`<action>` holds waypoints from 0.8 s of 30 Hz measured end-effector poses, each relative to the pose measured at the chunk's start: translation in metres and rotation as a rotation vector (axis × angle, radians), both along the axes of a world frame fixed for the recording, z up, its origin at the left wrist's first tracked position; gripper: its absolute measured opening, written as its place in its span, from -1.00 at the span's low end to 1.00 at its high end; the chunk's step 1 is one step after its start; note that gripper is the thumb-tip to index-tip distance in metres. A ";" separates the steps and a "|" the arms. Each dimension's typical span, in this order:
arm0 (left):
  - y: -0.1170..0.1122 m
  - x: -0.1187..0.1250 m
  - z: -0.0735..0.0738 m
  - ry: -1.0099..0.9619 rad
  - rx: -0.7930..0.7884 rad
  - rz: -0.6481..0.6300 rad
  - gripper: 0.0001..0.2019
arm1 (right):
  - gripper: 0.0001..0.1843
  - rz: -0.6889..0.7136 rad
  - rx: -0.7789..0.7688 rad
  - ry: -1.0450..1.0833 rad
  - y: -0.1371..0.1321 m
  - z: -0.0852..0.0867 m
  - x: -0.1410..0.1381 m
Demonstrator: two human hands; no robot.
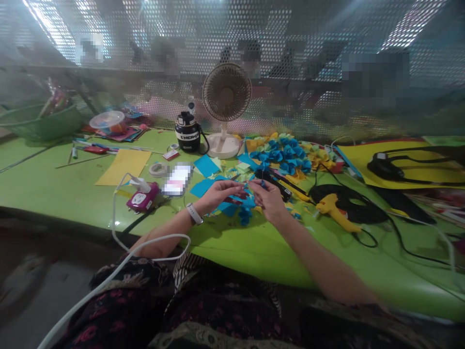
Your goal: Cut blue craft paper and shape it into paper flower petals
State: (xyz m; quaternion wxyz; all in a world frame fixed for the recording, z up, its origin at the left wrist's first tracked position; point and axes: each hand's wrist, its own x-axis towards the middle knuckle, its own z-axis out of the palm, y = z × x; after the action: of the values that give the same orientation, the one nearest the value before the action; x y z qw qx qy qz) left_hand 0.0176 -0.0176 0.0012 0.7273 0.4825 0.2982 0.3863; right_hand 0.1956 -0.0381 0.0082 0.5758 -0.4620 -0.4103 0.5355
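Observation:
My left hand (221, 194) and my right hand (267, 199) meet above the green table (54, 186), their fingertips pinching a small blue paper piece (262, 184). Its exact shape is too small to tell. A white watch (194, 214) sits on my left wrist. Just below my hands lies a blue paper flower (245, 216), and scraps of blue paper (228, 208) lie under my left hand. Beyond my right hand is a heap of blue and yellow paper flowers (285, 155). A yellow glue gun (336, 211) lies to the right.
Blue paper sheets (206, 166), a yellow card (123, 167), a tape roll (158, 169) and a blurred phone (178, 178) lie left of the flowers. A magenta socket (143, 198) trails a white cable. A fan (227, 94) and black appliance (188, 132) stand behind.

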 end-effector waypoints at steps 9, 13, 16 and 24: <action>0.000 0.002 -0.003 -0.036 -0.002 0.030 -0.54 | -0.55 -0.011 0.019 -0.096 0.000 -0.002 -0.001; 0.003 0.000 0.001 -0.051 0.003 0.138 -0.51 | -0.54 0.045 0.135 -0.359 -0.001 0.003 0.006; 0.007 -0.002 0.003 -0.030 0.032 0.214 -0.52 | -0.54 0.060 0.299 -0.680 -0.004 0.008 0.012; 0.007 -0.006 0.005 0.009 0.067 0.203 -0.54 | -0.52 0.022 0.476 -1.025 -0.002 0.004 0.014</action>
State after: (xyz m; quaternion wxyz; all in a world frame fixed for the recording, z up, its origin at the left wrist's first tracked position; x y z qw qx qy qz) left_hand 0.0121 -0.0103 0.0065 0.6665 0.4757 0.3358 0.4655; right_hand 0.2101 -0.0399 0.0117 0.3857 -0.5159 -0.7517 0.1413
